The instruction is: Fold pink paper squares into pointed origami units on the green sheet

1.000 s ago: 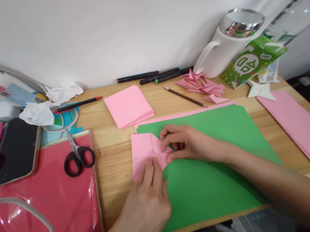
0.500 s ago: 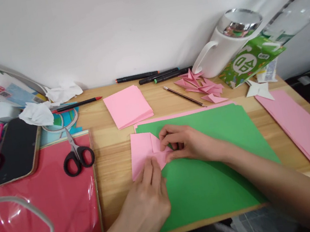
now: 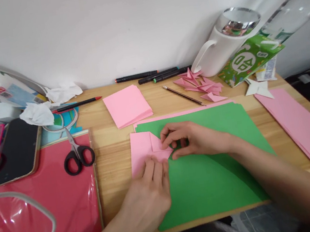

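Observation:
A pink sheet of paper (image 3: pixel 140 149) lies partly on the green paper and partly on the wooden table. Its right side is folded in to a point, with crease lines showing. My left hand (image 3: pixel 152 187) holds the sheet's lower part down, fingers bent and pressed together; the thumb is mostly hidden. Over the folded point curls my right hand (image 3: pixel 187 138), its fingertips touching the upper flap and its thumb apart below the tip. Beneath both hands is a stack of green paper (image 3: pixel 220 184) with pink sheets showing behind it.
Scissors (image 3: pixel 78 156) rest on a red plastic-covered pack (image 3: pixel 68 201) at left, beside a phone (image 3: pixel 17 147). Behind are square pink sheets (image 3: pixel 128 105), markers (image 3: pixel 136 76), a pencil (image 3: pixel 184 95) and folded pink pieces (image 3: pixel 197 85). A white mug (image 3: pixel 215 50) and pink strips (image 3: pixel 302 127) are at right.
My right thumb has moved right, off the paper's tip, and the pointed fold shows more. My left fingers have shifted slightly right along the sheet.

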